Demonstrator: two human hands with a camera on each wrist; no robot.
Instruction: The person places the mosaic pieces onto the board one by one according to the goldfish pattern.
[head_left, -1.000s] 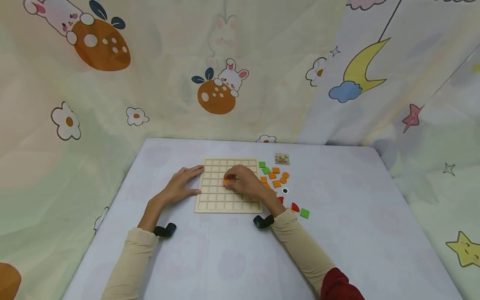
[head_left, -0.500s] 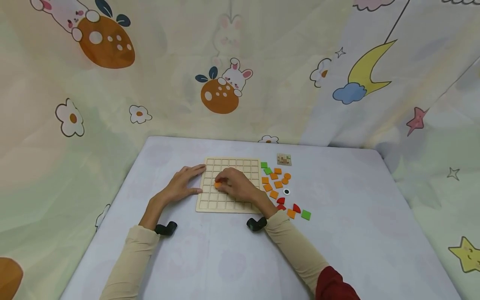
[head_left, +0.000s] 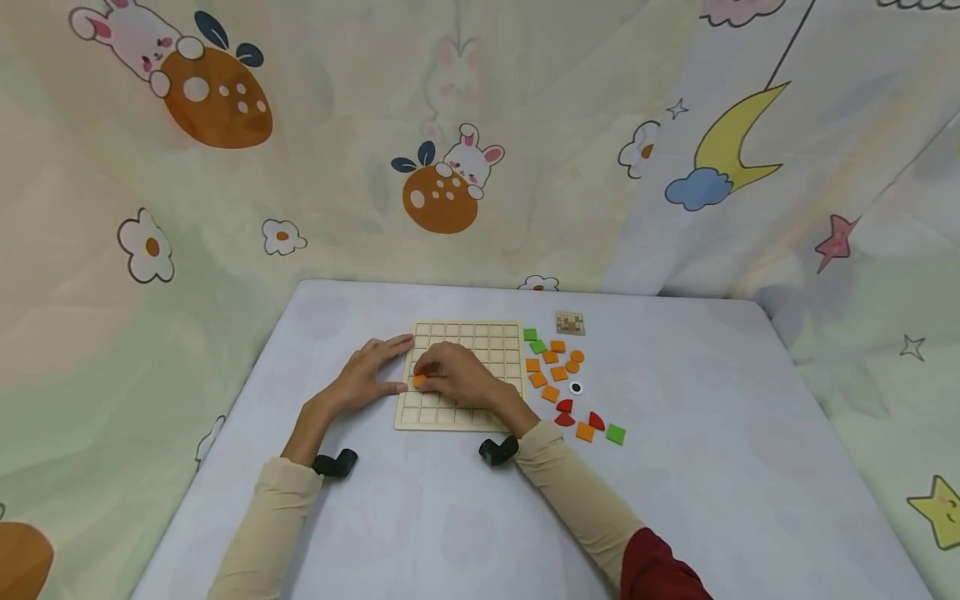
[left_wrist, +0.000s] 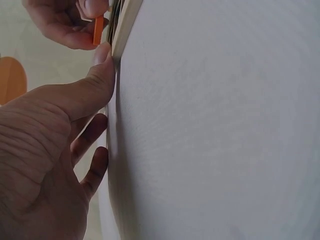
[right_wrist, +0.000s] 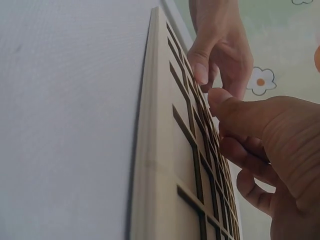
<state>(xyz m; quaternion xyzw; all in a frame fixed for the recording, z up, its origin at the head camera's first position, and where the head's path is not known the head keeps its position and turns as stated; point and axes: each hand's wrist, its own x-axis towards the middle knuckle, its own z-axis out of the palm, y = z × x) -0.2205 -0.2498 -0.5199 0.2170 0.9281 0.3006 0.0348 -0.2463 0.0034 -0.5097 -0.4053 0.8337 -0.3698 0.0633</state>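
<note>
A pale wooden grid board point(head_left: 491, 357) lies flat on the white-covered table. My right hand point(head_left: 459, 377) pinches a small flat orange tile point(head_left: 419, 380) close over the board's left column. Seen edge-on in the left wrist view, the orange tile point(left_wrist: 98, 31) sits between thumb and finger. My left hand point(head_left: 364, 373) has its fingers spread along the board's left edge, thumb near the tile. In the right wrist view the board's front rim point(right_wrist: 161, 125) runs beside my right hand point(right_wrist: 270, 135), whose fingers hide the tile.
Right of the board lie several orange squares point(head_left: 558, 373), orange discs point(head_left: 577, 356), green pieces point(head_left: 616, 434), red wedges point(head_left: 596, 421) and a white ring with a black centre point(head_left: 575, 387). A small patterned card point(head_left: 570, 323) lies behind them. Patterned cloth point(head_left: 337, 167) hangs behind the table.
My right hand has moved left across the board with the orange tile, from near its middle to its left column. My left hand has stayed at the board's left edge.
</note>
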